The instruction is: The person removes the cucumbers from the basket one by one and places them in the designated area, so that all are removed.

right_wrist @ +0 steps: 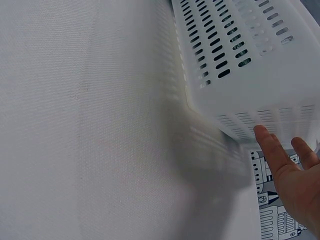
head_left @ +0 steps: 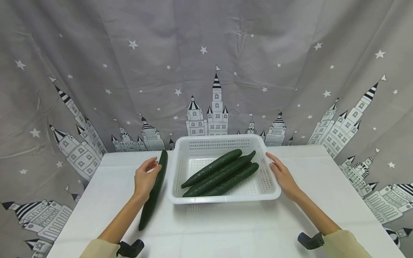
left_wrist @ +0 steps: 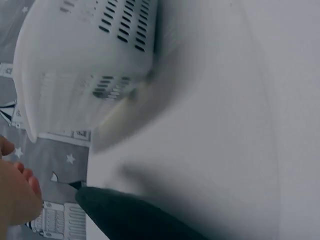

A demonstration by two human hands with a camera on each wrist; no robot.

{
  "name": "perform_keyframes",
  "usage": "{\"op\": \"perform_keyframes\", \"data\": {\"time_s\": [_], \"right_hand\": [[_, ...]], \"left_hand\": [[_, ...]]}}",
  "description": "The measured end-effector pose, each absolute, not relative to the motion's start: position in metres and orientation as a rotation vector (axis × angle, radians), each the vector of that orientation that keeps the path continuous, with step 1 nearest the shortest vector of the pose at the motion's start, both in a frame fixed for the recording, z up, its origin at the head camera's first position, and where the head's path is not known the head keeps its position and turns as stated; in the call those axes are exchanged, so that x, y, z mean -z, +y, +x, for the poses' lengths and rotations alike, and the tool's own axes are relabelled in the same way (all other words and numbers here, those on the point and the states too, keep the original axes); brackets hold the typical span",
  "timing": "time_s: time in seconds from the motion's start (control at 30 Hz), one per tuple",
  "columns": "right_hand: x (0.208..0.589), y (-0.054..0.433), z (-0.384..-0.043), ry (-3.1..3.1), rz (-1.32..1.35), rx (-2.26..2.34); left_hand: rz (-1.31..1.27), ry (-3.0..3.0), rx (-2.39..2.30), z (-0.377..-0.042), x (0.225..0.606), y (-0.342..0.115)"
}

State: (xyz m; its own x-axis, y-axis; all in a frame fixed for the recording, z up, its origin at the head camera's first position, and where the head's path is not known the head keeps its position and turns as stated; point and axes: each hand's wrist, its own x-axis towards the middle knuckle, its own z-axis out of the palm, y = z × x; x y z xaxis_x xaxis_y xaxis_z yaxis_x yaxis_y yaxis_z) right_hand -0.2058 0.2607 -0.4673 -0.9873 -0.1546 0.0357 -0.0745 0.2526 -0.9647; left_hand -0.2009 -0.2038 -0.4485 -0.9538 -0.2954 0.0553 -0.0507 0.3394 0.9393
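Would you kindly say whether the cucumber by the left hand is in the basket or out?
Out: the head view shows that whole cucumber left of the basket, while three other cucumbers lie inside.

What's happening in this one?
A person is working with cucumbers and a white basket. Three cucumbers lie inside the basket; a fourth cucumber is outside it, on its left. The left hand is at that fourth cucumber, thumb and fingers apart, though contact isn't clear. The right hand is at the basket's right side, fingers extended toward its wall.
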Motion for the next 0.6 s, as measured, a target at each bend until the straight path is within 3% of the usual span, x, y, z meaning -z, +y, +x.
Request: {"op": "perform_keyframes", "data": {"time_s": [0.6], "right_hand": [[0.466, 0.261, -0.207, 2.447, -0.221, 1.852]], "left_hand": [[-0.389, -2.448, 1.642, -0.203, 0.425, -0.138]]}}
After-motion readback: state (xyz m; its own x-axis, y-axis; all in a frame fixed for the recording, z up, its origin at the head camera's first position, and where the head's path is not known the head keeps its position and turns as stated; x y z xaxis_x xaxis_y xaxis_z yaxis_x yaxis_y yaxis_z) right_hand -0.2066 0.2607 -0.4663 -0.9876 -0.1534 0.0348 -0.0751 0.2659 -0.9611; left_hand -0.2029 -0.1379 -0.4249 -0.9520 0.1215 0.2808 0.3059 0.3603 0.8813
